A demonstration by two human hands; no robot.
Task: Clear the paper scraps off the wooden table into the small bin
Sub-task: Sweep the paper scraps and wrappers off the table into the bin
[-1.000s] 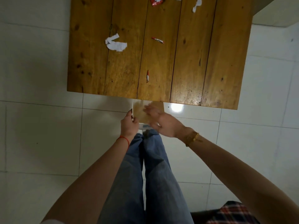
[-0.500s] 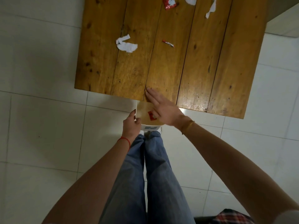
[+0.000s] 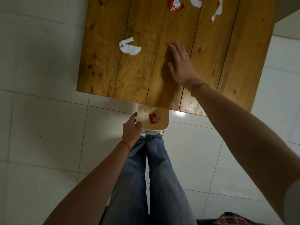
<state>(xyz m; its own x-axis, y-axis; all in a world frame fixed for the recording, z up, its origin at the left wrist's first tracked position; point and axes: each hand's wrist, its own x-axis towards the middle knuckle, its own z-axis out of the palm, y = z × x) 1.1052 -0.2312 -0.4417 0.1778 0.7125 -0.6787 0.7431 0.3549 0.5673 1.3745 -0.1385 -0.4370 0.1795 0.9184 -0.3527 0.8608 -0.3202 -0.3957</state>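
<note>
Evidently to catch swept scraps, the left hand (image 3: 131, 127) grips the small cream plastic bin (image 3: 164, 125) under the brown plank table's (image 3: 103, 62) six-o'clock edge, while the open right hand (image 3: 181, 65) reaches toward twelve o'clock, fingertips at a thin red paper scrap (image 3: 169, 44).

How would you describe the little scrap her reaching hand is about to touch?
On the wooden table, follow the right hand to its fingertips. There lies a thin red sliver, far smaller than the crumpled white paper to its left and the red wrapper at the far edge.
</note>
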